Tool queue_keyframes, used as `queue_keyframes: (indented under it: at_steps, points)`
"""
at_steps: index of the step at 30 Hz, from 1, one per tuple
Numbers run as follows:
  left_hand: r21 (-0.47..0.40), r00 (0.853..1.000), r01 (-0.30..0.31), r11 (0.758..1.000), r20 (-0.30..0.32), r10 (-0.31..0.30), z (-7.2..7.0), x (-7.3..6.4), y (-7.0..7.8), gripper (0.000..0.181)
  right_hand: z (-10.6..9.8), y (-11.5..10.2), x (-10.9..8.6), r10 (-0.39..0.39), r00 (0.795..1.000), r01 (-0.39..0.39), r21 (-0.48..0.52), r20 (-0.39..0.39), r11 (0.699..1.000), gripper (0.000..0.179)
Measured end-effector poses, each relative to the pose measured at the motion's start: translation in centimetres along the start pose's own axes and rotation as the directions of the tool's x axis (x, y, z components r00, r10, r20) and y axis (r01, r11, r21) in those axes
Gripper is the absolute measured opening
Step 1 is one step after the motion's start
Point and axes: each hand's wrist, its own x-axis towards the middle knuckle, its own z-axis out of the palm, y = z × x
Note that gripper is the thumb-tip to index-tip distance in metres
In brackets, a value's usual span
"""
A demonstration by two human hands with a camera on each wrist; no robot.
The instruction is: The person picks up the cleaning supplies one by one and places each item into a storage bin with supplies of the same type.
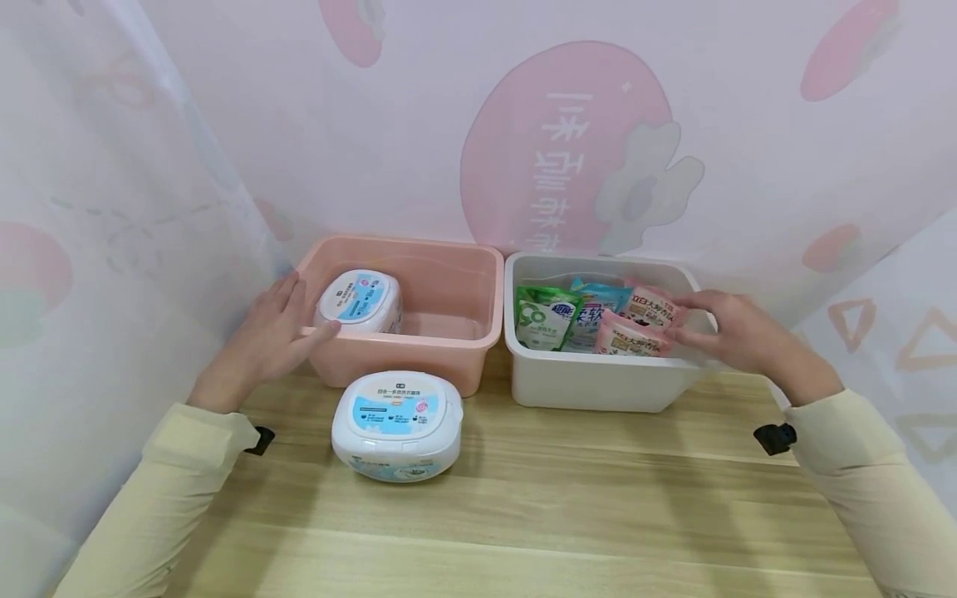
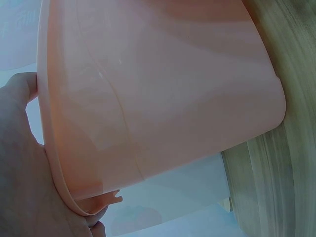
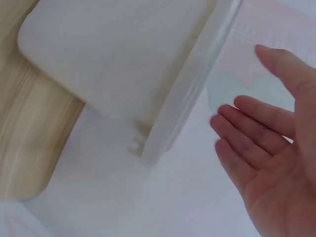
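My left hand (image 1: 272,326) rests on the left end of a pink plastic bin (image 1: 404,353), its thumb along the front rim. In the left wrist view that hand (image 2: 29,173) lies over the rim, fingertips showing past the corner. Inside the pink bin sits a white lidded tub (image 1: 361,301) with a blue label. A similar tub (image 1: 398,428) stands on the table in front. My right hand (image 1: 740,332) hovers at the right end of a white bin (image 1: 591,382). The right wrist view shows this hand (image 3: 266,143) with fingers extended, palm bare, apart from the rim.
The white bin holds a green pouch (image 1: 546,318), a blue pouch (image 1: 594,316) and pink packs (image 1: 635,339). Both bins stand side by side on a wood-grain table (image 1: 598,498). A pale printed curtain (image 1: 374,124) hangs behind and at the sides.
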Motion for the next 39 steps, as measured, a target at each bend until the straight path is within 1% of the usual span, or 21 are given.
queue_keyframes:
  at_steps: [2,5,8,11,16,20,24,30,33,37,39]
  points:
    - [0.0,1.0,0.003,1.0,0.0,-0.003,0.0,-0.1,0.0,0.106,0.1,0.1,-0.4,-0.007,1.0,0.007,-0.037,-0.004,0.999,0.062]
    - [0.0,1.0,0.006,1.0,0.003,-0.006,-0.1,-0.2,0.0,0.106,0.3,0.4,-0.9,0.024,1.0,-0.022,-0.076,0.02,0.997,0.083]
    - [-0.003,1.0,0.007,1.0,0.004,-0.007,-0.1,-0.3,0.0,0.105,0.8,0.9,-1.4,0.072,0.996,-0.068,-0.085,0.047,0.994,0.101]
    - [-0.002,1.0,0.005,1.0,0.003,-0.005,-0.2,-0.3,-0.1,0.105,1.5,1.5,-1.8,0.107,0.993,-0.104,-0.07,0.044,0.992,0.108]
    - [-0.001,1.0,0.002,1.0,0.002,-0.002,-0.2,-0.5,-0.3,0.105,2.9,2.5,-2.1,0.139,0.99,-0.138,-0.065,0.021,0.988,0.111]
    - [0.003,1.0,0.001,1.0,0.001,-0.001,-0.2,-0.5,-0.4,0.106,4.0,3.0,-2.3,0.15,0.988,-0.147,-0.08,0.026,0.986,0.11]
    - [0.001,1.0,0.004,1.0,0.0,-0.004,-0.1,-0.5,-0.5,0.106,4.9,3.6,-2.4,0.139,0.99,-0.135,-0.101,0.038,0.986,0.106]
    - [-0.018,1.0,-0.005,1.0,-0.003,0.005,-0.1,-0.4,-0.4,0.106,5.7,4.3,-2.5,0.101,0.995,-0.103,-0.127,-0.021,0.986,0.098]
    - [-0.017,1.0,-0.012,1.0,0.005,0.012,-0.4,-0.3,-0.3,0.105,5.8,4.4,-2.5,0.089,0.995,-0.095,-0.149,-0.047,0.984,0.097]
    - [0.002,0.999,-0.022,1.0,0.042,0.022,-1.2,-0.4,0.2,0.105,5.8,4.4,-2.6,0.093,0.995,-0.099,-0.171,-0.045,0.98,0.098]
    - [0.017,0.998,-0.047,0.999,0.052,0.046,-1.7,-0.7,0.6,0.103,5.8,4.3,-2.6,0.097,0.994,-0.103,-0.175,-0.041,0.979,0.099]
